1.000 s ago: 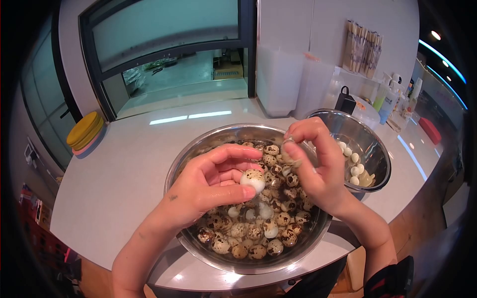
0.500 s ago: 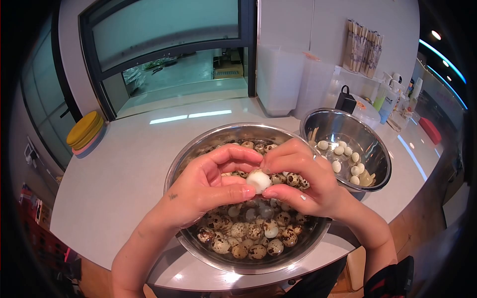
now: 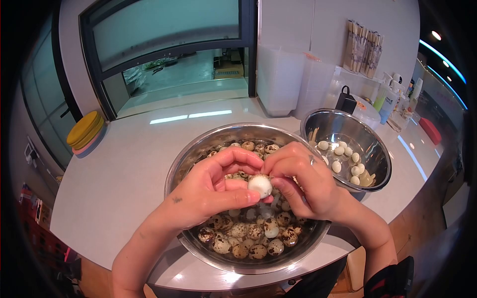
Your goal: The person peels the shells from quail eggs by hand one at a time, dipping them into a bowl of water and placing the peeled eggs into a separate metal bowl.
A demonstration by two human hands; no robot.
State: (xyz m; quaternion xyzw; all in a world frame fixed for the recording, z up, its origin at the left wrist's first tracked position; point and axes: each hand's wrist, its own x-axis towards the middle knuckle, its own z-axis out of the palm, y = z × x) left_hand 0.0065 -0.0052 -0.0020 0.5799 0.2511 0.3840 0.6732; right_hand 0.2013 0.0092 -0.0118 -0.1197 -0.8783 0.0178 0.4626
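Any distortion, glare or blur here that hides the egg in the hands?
Head view: strong fisheye bending, so the counter edge curves and the corners go black. Head view: bright light streaks glare on the far counter, and the big bowl rim reflects mildly. Head view: the egg between the left hand and right hand is sharp and evenly lit.

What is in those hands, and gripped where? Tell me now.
A mostly peeled quail egg, over the large bowl. The left hand pinches it between thumb below and fingers above; the right hand presses fingertips against its right side.
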